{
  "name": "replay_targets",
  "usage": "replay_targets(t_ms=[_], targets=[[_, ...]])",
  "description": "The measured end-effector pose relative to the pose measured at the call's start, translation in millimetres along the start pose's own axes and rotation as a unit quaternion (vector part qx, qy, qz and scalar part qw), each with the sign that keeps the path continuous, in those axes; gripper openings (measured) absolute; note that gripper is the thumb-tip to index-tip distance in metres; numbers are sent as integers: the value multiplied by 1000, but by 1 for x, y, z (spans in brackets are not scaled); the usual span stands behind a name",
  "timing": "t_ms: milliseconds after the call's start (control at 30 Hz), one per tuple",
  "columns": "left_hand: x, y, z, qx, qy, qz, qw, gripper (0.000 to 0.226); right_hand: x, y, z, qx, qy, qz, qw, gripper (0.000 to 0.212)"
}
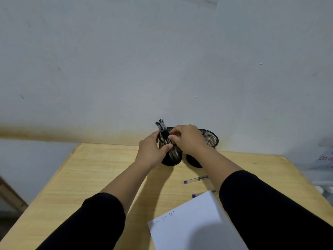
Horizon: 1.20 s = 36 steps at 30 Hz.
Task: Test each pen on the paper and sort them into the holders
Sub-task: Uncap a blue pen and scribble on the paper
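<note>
Two black mesh holders stand at the table's far edge by the wall. The left holder (pixel 171 157) has several black-capped pens (pixel 162 126) sticking out of its top. My left hand (pixel 153 150) wraps around its left side. My right hand (pixel 187 139) is over its rim, fingers pinched on a pen inside it. The right holder (pixel 210 138) is partly hidden behind my right wrist. Two blue-capped pens lie on the table: one (pixel 195 179) in front of the holders, the other (pixel 195 195) half under the paper. The white paper (pixel 189 222) shows a few scribbles near its left edge.
The wooden table (pixel 90 177) ends at a pale wall behind the holders. White clutter with writing (pixel 324 159) sits off the table's right edge. A wooden frame (pixel 10 195) stands low at the left.
</note>
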State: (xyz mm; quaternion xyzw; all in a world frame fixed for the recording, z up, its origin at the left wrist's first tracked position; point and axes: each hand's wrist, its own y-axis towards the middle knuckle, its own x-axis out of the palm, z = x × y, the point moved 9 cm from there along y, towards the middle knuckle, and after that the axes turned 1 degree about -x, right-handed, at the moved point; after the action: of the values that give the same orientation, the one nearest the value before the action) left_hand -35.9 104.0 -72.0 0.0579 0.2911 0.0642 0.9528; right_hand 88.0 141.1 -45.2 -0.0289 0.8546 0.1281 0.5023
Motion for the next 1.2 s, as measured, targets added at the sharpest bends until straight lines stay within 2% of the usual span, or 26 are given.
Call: replay_targets(t_ms=[100,167,300,400,500,633,800,1033,1200], targets=[[0,-3,9,13,70,-6,997,41,-6,-11,-11,-35,-33,4,999,33],[0,-7,11,-4,118,-10,993,46,-8,-19,-17,-55,-59,-5,997,36],[-2,-21,20,-23,216,-13,976,47,-10,-40,-17,-58,-112,-34,991,42],[-1,-36,36,1,260,-13,965,43,-17,-59,-14,-56,-127,-34,990,46],[7,-50,57,45,284,-17,958,39,-30,-79,-4,-46,-124,-9,991,41],[35,-73,80,110,312,-34,943,36,-46,-110,17,-35,-139,15,990,47],[97,-99,85,185,368,-84,907,30,-43,-147,67,20,-146,1,989,41],[155,-105,67,182,441,-165,863,27,-15,-169,120,58,-129,-27,990,46],[170,-97,60,162,421,-177,875,25,-3,-163,138,64,-126,-23,990,36]])
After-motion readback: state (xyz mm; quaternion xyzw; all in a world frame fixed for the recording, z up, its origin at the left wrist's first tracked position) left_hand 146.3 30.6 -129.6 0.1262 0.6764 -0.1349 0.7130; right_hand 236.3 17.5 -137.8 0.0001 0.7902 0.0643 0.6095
